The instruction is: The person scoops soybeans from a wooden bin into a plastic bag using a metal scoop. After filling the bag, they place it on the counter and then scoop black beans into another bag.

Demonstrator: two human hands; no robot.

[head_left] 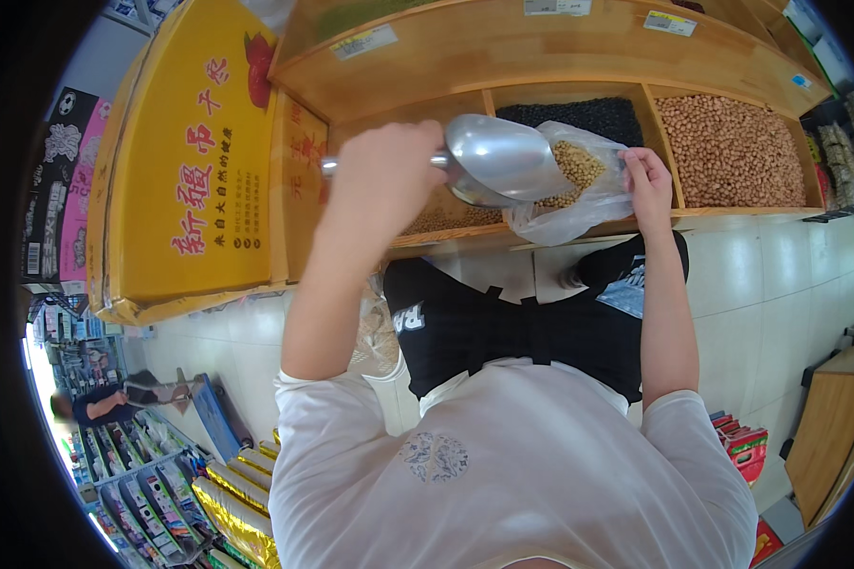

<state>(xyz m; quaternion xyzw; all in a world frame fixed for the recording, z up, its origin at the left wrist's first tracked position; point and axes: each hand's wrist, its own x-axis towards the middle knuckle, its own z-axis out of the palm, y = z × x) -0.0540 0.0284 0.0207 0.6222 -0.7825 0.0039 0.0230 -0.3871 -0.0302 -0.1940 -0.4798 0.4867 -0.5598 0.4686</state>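
Observation:
My left hand [381, 175] is closed around the handle of a shiny metal scoop [505, 156]. The scoop's mouth tilts rightward into a clear plastic bag [569, 223], where pale yellow soybeans [577, 163] lie. Pinched between the fingers of my right hand [650, 182] is the bag's right edge. Both hands are above a wooden bin [560, 92] split into compartments. Below the scoop, the left compartment holds some soybeans [451, 220]; how many lie behind my arm is hidden. Black beans [579, 116] fill the middle one, partly covered by the bag.
Pinkish-brown peanuts [731, 152] fill the right compartment. A higher wooden tier [465, 57] with price tags rises behind. At the left stands a large yellow carton [190, 171]. Far lower left, another person [104, 406] is beside a blue cart [218, 417]. Tiled floor [769, 266] stretches right.

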